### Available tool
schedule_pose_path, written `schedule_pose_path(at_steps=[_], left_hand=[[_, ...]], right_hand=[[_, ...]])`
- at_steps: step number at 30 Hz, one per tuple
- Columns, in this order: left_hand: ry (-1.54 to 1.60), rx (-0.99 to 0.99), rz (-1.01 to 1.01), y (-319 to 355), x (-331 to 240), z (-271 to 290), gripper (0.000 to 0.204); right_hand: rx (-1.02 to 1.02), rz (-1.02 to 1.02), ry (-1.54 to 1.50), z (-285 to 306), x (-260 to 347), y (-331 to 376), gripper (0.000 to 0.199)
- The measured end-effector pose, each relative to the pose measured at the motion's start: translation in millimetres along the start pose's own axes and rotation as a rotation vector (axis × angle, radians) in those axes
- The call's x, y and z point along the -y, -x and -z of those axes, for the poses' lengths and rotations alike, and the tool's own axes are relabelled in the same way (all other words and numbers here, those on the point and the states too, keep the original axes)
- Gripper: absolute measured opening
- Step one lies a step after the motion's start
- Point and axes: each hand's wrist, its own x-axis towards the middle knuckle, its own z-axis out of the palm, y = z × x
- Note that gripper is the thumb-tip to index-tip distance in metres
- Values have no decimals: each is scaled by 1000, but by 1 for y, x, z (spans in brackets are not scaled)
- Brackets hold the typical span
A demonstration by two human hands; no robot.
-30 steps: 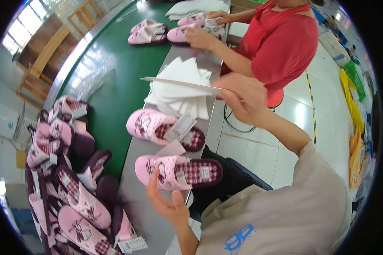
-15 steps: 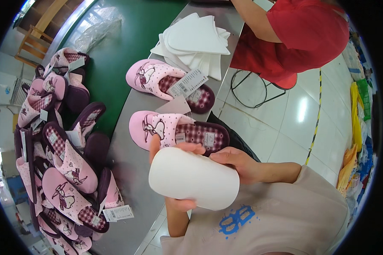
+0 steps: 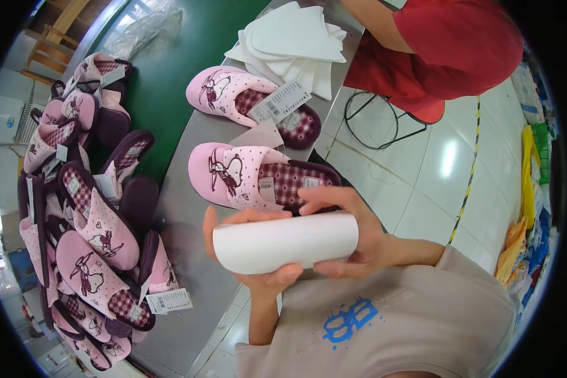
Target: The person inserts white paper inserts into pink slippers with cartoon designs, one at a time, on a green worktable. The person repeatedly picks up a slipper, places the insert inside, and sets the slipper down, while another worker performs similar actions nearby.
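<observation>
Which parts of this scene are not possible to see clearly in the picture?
- Head view: the palm of the left hand is hidden behind the rolled white sheet.
- The heel of the nearest pink slipper is covered by the right hand.
- The person in red is cut off by the top edge.
- The lower slippers in the slipper pile are buried under others, and the picture rim bends them.
</observation>
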Motion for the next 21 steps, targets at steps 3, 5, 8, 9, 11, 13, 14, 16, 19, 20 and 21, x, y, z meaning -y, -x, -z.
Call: schedule_pose_path(at_steps=[3,5,8,9,11,13,14,16,19,20,21], left_hand=[[-435,307,-210,-39,-1,40,112],[-684,467,-270,-71,-3,41,104],[-1087,798,-393,-114,-16,44,102],[-1083,852,-349,-117,-11,44,109],[-1034,837,-365,-119,1,40,105],[-993,829,-396,-118,11,40,99],[-973,824,-419,-117,17,43,96],[-922,796,-458,-111,28,46,90],[-849,742,-445,-105,38,56,89],[-848,747,-437,-107,36,59,90],[-848,752,-430,-110,33,61,91]], right_hand=[[-98,-120,-36,27,2,-2,46],[-153,-52,148,50,-2,0,37],[-39,-68,331,73,-2,-2,33],[0,-97,376,75,-1,-4,32],[18,-63,471,67,-5,-8,31],[40,11,594,56,-8,-16,29],[56,69,672,50,-10,-22,27],[72,148,740,41,-15,-30,25],[73,234,705,40,-36,-39,24],[84,258,697,41,-39,-43,24],[95,282,689,42,-41,-47,24]])
